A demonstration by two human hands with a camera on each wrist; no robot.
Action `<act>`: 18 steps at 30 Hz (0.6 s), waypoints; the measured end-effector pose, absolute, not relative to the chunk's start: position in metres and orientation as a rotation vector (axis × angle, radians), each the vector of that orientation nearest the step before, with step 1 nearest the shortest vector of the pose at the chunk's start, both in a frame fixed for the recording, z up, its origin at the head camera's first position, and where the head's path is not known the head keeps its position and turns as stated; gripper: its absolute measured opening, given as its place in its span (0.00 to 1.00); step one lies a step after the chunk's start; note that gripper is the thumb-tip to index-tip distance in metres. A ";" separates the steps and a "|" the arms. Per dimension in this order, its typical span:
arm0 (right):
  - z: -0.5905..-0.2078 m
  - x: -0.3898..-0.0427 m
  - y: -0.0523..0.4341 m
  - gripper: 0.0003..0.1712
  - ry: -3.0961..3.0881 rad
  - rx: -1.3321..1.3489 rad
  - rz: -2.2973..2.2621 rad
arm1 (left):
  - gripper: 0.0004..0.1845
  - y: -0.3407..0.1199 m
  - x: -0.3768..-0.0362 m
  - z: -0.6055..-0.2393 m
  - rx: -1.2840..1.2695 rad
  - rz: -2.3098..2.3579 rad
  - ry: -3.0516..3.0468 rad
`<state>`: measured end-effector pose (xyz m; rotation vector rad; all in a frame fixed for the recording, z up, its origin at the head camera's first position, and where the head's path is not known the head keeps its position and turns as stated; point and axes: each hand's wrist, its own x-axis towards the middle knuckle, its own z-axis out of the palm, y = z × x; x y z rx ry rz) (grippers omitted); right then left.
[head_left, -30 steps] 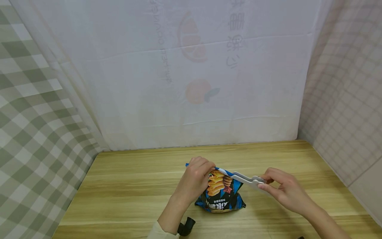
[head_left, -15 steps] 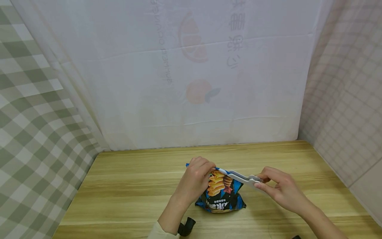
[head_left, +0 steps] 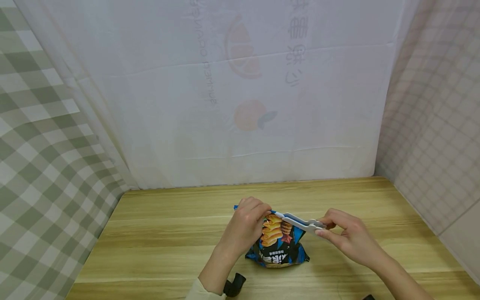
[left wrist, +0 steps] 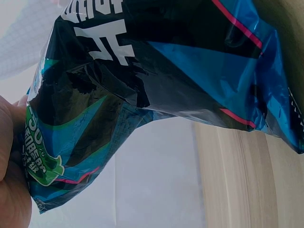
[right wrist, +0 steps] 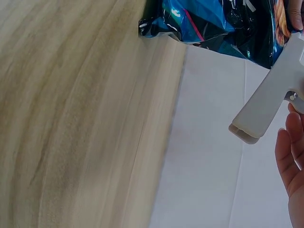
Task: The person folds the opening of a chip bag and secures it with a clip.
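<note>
Snack bag [head_left: 277, 243] stands upright on wooden table [head_left: 157, 233], near front edge, approx. centre. Left hand [head_left: 245, 225] pinches bag's top edge at its left end, fingers curled round the folded film. Right hand [head_left: 346, 237] grips handle end of white sealing clip [head_left: 301, 223], thumb and fingers closed on it; clip tip lies on bag's top edge, just beside the left hand's fingers. Whether clip arms straddle the film: cannot tell.

Handling (est.): bag is light, soft, air-filled; glossy film likely slippery, crinkles under load. Contents probably brittle, so avoid squeezing the body. Best hold pt.: flattened top seam, pinched flat. Clip is rigid plastic; hold at handle end.

Misc.: black object [head_left: 234, 284] at table's front edge near left forearm, type unclear. White printed sheet [head_left: 262, 104] behind the table.
</note>
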<state>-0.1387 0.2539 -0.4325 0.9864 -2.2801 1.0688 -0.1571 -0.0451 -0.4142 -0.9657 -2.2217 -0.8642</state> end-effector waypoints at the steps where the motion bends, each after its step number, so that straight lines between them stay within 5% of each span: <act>1: -0.432 -0.139 0.253 0.30 -2.287 0.986 1.074 | 0.05 -0.045 -0.157 -0.414 -0.967 -0.864 -2.220; 18: -0.430 -0.145 0.247 0.29 -2.257 1.041 1.110 | 0.07 -0.045 -0.158 -0.415 -0.965 -0.857 -2.201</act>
